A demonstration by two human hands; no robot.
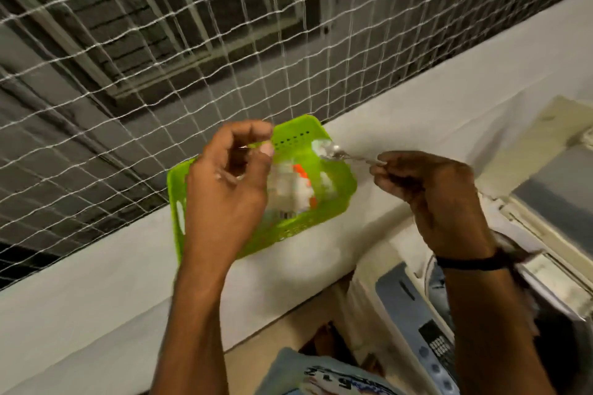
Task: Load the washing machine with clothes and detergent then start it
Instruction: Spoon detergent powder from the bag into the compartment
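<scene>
Head view: right grip (430, 199) pinches a spoon (348, 155) of white detergent (322, 146) above the green basket (301, 127) on the ledge (417, 112). Left grip (224, 183) is curled; blur hides whether it has hold of anything.

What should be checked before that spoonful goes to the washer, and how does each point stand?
1. Powder on spoon: ok, a white heap.
2. Right hand pinches the spoon's handle: ok.
3. Spoon level: cannot tell, blurred.
4. What the left hand holds: cannot tell, blurred.
5. Washer open: ok.
6. Basket rests on ledge: ok.
</scene>
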